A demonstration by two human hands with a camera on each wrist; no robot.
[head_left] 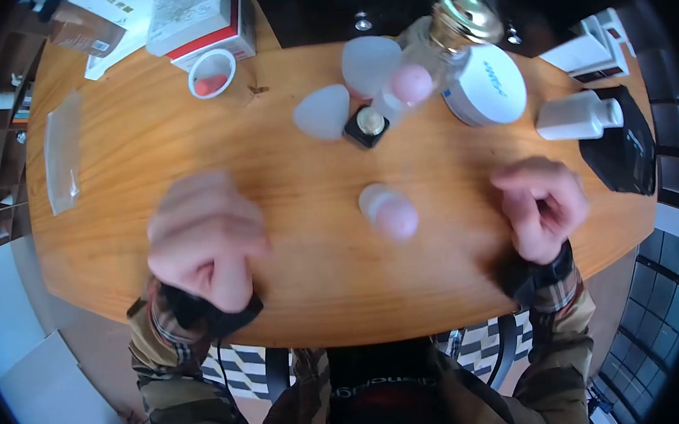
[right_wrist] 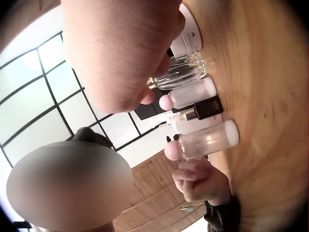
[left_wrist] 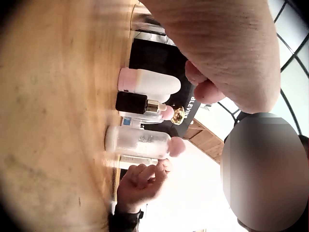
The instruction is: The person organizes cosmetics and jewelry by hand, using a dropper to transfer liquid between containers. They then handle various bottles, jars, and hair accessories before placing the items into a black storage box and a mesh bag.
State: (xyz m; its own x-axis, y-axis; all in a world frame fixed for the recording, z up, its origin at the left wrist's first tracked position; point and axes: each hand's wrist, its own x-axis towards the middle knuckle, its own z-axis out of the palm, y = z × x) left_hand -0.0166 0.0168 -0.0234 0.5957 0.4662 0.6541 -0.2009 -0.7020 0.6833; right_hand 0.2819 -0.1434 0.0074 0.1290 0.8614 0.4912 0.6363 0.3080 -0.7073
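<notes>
Honey-brown wooden table (head_left: pixel 298 295), smooth, visible grain, slight gloss. Dark glossy cabinet (head_left: pixel 308 15) past its far edge; black-and-white patterned flooring (head_left: pixel 240 373) under the near edge. Room around: black-framed glass panes (right_wrist: pixel 46 99), brown wood planking (right_wrist: pixel 154 191).

Frosted translucent cylindrical bottle with pink ball cap (head_left: pixel 388 210) stands upright, mid-table towards the near edge, between the hands, apart from both. Left hand (head_left: pixel 206 240), blurred, over the near left part: fingers curled in, nothing held. Right hand (head_left: pixel 545 205), near right part: same, narrow, thumb by the fingers, nothing held.

Behind, towards the far edge: square black bottle with metallic gold collar (head_left: pixel 367 126), white rounded bottle with pink base (head_left: pixel 372 64), clear ribbed glass vessel with shiny gold top (head_left: pixel 468 17), round white tub (head_left: pixel 489 87). Far left corner: stacked cardboard boxes (head_left: pixel 198 20); white cup (head_left: pixel 211 63) nearby. Clear plastic strip (head_left: pixel 64 154) along left edge. Matte black pouch (head_left: pixel 626 153), right edge.
</notes>
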